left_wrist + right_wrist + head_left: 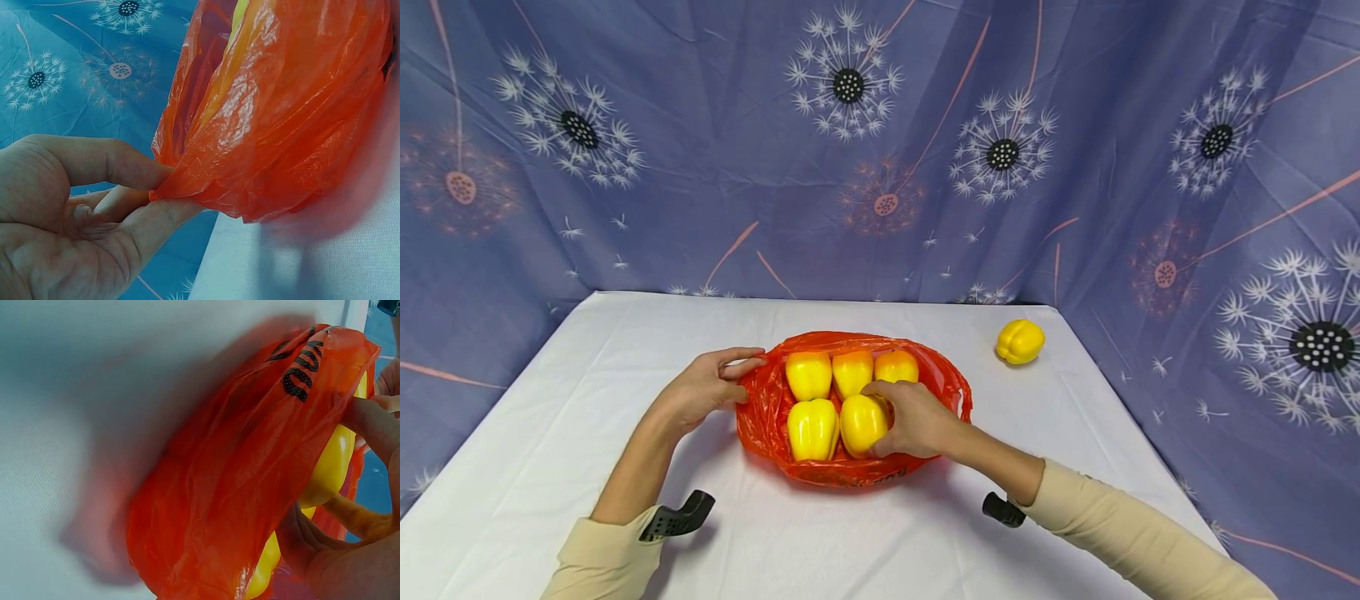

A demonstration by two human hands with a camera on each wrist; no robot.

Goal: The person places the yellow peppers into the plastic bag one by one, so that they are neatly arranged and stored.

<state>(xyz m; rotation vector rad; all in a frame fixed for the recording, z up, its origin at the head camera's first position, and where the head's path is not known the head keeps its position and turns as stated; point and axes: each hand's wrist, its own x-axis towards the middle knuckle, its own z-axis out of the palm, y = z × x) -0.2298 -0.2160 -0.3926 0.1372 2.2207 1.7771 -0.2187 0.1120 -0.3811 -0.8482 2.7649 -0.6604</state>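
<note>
A red plastic bag (763, 421) lies with its mouth open on the table, several yellow bell peppers inside: three in a back row, two in front. My left hand (702, 390) pinches the bag's left edge; in the left wrist view, thumb and finger hold the thin red plastic (281, 137). With its fingers and thumb around the front right bell pepper (861, 423), my right hand (921, 421) reaches into the bag. The right wrist view shows yellow pepper skin (331, 465) between those fingers, partly hidden by the bag's printed side.
One more yellow bell pepper (1021, 342) lies on the white-covered table (820, 550), near its back right corner. A blue dandelion-print curtain (722, 167) hangs behind and along both sides. Each forearm carries a black strap mount (677, 518).
</note>
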